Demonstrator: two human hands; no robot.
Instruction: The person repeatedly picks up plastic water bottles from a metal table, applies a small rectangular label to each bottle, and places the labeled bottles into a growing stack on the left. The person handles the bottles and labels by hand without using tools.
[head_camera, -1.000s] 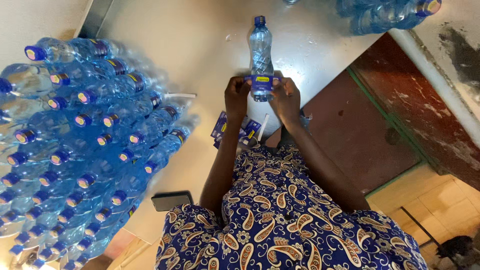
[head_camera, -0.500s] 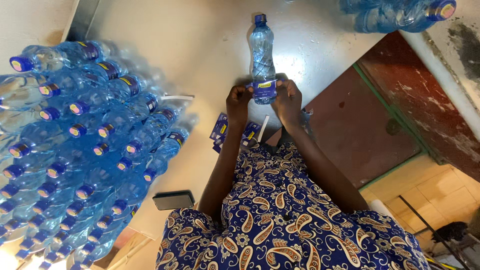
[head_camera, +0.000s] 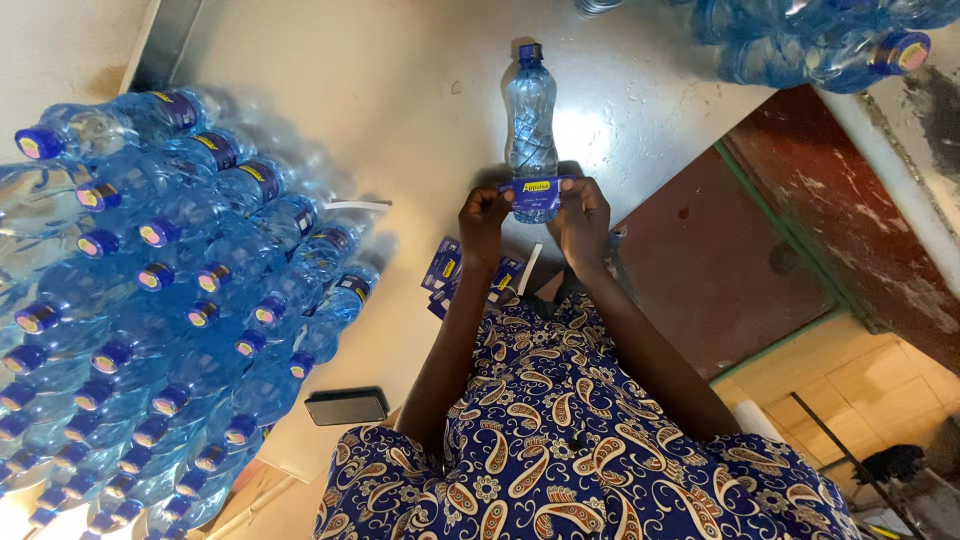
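Observation:
A clear blue plastic water bottle (head_camera: 532, 125) with a blue cap lies on the pale table (head_camera: 400, 110), cap pointing away from me. My left hand (head_camera: 485, 215) and my right hand (head_camera: 582, 212) pinch the two ends of a small blue label (head_camera: 538, 187) stretched across the bottle's lower part. Both arms reach out over my blue patterned dress (head_camera: 560, 440). Several more blue labels (head_camera: 445, 270) lie on the table just below my left wrist.
A large stack of capped blue water bottles (head_camera: 150, 300) fills the left side. More bottles (head_camera: 810, 40) lie at the top right. A dark phone (head_camera: 346, 407) rests near the table edge. A reddish-brown surface (head_camera: 740, 250) and tiled floor (head_camera: 860, 390) are at right.
My hands have drawn slightly back toward me along the bottle with the label between them. The view has shifted a little; the bottle stays flat on the table.

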